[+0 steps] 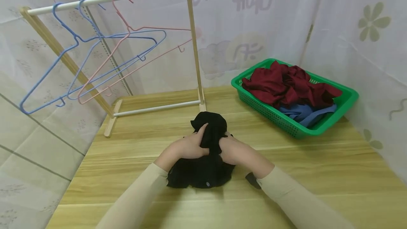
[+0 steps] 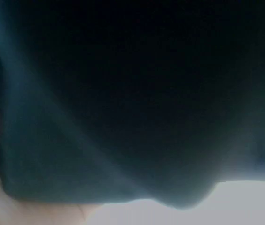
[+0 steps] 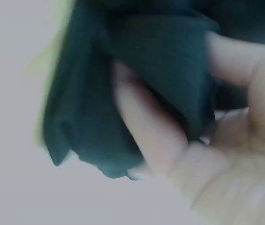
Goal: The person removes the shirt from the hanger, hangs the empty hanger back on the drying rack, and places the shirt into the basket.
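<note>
A bunched black garment is in front of me on the wooden table, with a small pale round mark near its lower edge. My left hand grips it from the left, one digit pointing up along the fabric. In the left wrist view dark cloth fills most of the picture and hides the fingers. From the right, my right hand holds the same garment. The right wrist view shows a fold of the cloth pinched between the thumb and fingers of that hand.
A wooden rack at the back left carries blue hangers and a pink hanger. At the back right, a green basket holds dark red cloth and blue cloth. Curtains hang behind the table.
</note>
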A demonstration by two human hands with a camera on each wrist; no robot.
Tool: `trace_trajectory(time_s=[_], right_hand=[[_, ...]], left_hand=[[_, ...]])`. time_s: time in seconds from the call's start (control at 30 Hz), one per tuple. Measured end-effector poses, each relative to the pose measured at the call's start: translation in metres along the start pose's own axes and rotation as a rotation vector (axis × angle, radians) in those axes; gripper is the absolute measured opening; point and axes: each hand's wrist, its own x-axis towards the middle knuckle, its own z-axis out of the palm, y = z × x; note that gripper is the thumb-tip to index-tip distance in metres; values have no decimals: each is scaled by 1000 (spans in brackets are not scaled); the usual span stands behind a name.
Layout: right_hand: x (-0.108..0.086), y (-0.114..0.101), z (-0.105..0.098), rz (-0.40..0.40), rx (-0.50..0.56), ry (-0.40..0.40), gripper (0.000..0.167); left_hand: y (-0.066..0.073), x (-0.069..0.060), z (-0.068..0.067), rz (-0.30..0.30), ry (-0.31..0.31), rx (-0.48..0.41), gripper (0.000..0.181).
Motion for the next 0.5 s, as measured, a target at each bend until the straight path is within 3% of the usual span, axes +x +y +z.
trace_trajectory(time_s=[0.03, 0.1, 0.17, 0.27, 0.33, 0.43, 0.5], right_hand=[[-3, -1, -5, -2, -3, -40, 21], [-13, -5, -17, 66, 129, -94, 28], [-22, -8, -32, 70, 113, -110, 40], [-30, -10, -47, 80, -13, -57, 65], [-30, -8, -49, 60, -133, -34, 94], [-25, -2, -39, 3, -282, -86, 134], [-20, 5, -28, -67, -343, -123, 145]], left_hand=[[-2, 0, 1, 2, 13, 34, 105], [-3, -1, 4, -3, 21, 120, 105], [-2, -2, 7, 5, 20, 227, 105], [1, -4, 12, 28, 0, 428, 102], [4, -7, 16, 45, -14, 539, 100], [3, -11, 19, 53, -23, 642, 96], [0, -14, 19, 32, -16, 670, 97]])
